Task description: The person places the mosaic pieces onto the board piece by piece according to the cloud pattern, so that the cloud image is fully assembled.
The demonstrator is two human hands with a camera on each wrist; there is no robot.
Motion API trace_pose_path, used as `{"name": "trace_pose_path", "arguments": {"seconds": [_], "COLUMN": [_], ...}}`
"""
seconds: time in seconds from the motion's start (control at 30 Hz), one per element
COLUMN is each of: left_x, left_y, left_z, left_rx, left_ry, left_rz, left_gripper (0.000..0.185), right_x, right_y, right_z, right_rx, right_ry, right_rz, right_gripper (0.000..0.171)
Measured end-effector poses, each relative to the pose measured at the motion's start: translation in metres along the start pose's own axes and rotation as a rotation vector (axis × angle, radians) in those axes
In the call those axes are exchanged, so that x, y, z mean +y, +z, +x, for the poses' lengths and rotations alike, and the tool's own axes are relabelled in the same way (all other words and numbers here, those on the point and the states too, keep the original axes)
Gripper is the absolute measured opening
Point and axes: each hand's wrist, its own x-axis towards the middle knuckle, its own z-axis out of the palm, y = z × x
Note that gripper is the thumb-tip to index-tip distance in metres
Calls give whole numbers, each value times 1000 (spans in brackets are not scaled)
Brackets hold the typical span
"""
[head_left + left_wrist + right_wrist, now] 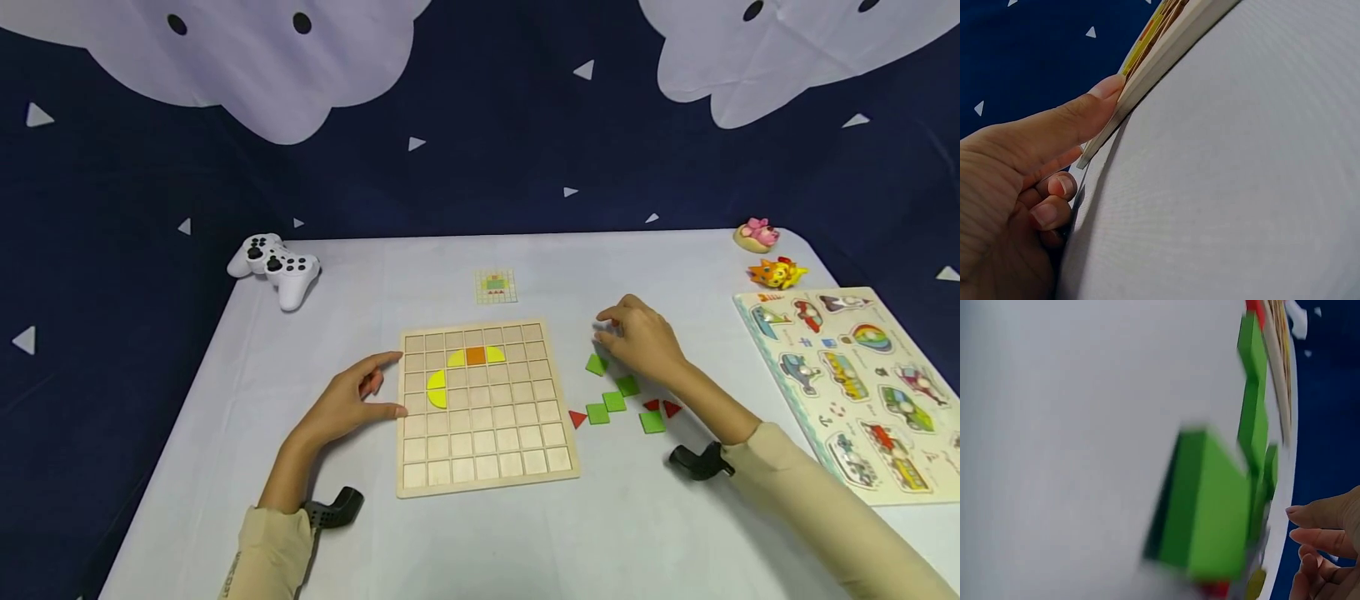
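A wooden grid board [487, 433] lies in the middle of the white table. It carries an orange square [476, 356] flanked by yellow curved pieces, and a yellow half circle [438, 389]. My left hand [386, 385] rests against the board's left edge. In the left wrist view its thumb [1094, 103] touches that edge and the other fingers are curled under. My right hand [611, 332] hovers right of the board with loosely bent fingers [1316, 537], just behind a green square [596, 364]. More green squares [613, 401] and red triangles [577, 418] lie scattered there. I see nothing held.
A white game controller [273, 265] sits at the back left. A small pattern card [496, 286] lies behind the board. At the right edge is a vehicle peg puzzle [855, 383], with a pink toy [757, 235] and an orange toy [776, 273] behind it.
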Motion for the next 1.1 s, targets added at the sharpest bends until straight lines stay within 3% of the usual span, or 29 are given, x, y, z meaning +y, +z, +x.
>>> {"name": "trace_pose_path", "arguments": {"seconds": [0.2, 0.5, 0.93, 1.1], "left_x": [-1, 1, -2, -2], "left_y": [1, 0, 1, 1], "left_z": [0, -1, 0, 1], "left_rx": [-4, -1, 9, 9], "left_ry": [-4, -13, -7, -7], "left_rz": [-6, -12, 13, 11], "left_gripper": [81, 81, 79, 80], "right_x": [17, 23, 23, 13], "right_y": [-8, -13, -10, -9], "right_z": [-3, -7, -2, -1], "right_rx": [13, 30, 50, 75], "right_ry": [62, 134, 124, 120], "right_rz": [-51, -100, -92, -77], "right_gripper": [31, 35, 34, 34]}}
